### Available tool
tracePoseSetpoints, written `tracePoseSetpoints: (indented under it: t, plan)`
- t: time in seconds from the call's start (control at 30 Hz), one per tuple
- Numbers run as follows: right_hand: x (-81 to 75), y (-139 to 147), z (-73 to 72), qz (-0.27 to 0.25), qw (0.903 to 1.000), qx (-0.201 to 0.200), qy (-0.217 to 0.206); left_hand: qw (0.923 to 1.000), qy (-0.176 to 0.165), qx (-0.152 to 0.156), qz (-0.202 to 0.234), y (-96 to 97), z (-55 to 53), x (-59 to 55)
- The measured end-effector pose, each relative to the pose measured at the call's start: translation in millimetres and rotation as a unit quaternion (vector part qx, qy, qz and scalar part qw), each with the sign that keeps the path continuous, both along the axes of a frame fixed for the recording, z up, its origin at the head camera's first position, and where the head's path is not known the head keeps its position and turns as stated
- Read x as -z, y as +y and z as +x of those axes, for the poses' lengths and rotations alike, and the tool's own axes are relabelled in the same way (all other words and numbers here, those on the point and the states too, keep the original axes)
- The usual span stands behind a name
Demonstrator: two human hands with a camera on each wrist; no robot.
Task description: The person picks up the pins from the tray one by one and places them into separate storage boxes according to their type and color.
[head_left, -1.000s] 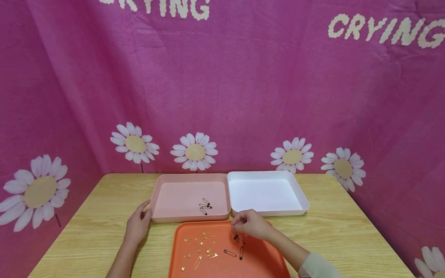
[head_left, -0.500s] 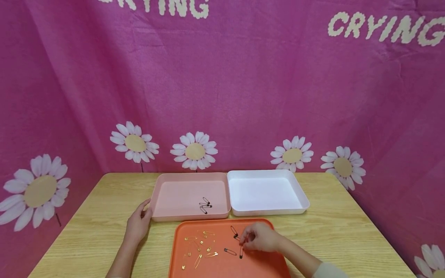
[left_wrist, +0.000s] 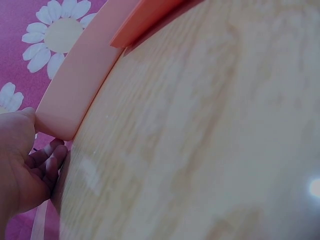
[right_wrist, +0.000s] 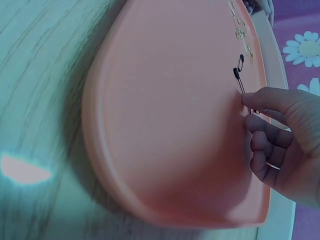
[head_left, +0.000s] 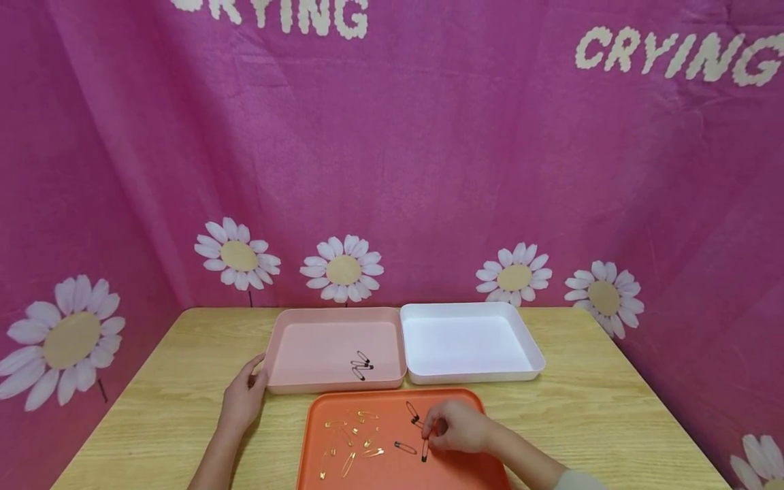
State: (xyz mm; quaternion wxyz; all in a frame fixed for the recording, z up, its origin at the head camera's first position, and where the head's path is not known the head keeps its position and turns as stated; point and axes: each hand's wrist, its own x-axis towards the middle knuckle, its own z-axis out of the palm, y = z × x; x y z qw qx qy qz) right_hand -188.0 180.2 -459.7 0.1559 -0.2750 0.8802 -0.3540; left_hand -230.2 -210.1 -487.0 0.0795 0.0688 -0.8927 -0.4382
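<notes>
Several gold safety pins (head_left: pixel 348 464) lie on the left half of the orange tray (head_left: pixel 392 480), a few black safety pins (head_left: pixel 404 447) to their right. My right hand (head_left: pixel 459 427) is low over this tray. Its thumb and index finger pinch one end of a black safety pin (right_wrist: pixel 239 82), the other fingers loosely curled. My left hand (head_left: pixel 242 401) rests against the left side of the pink tray (head_left: pixel 294 388), its fingertips right at the tray's corner (left_wrist: pixel 55 122) in the left wrist view. Several black safety pins (head_left: pixel 361 365) lie inside the pink tray near its right front.
A white tray (head_left: pixel 471 376) stands right of the pink one, their sides meeting. Both stand behind the orange tray on a wooden table (head_left: pixel 612 408). A pink curtain (head_left: pixel 429 170) with printed daisies hangs round the table's back and sides.
My right hand has come down and toward me from the orange tray's far edge to a black safety pin. The left hand has stayed at the pink tray.
</notes>
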Motion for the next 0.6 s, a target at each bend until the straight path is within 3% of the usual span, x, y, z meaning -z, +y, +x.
tracePoseSetpoints:
  t: [0.23,0.6]
  plan:
    - [-1.1,-0.8,0.7,0.004,0.9998,-0.018,0.012,1.0,0.005,0.0,-0.003,0.8,1.1,-0.8]
    - [-1.6,-6.0,3.1,0.025,0.9992,0.005,-0.031,1.0,0.002,-0.001,0.003,-0.9,-0.7,2.7]
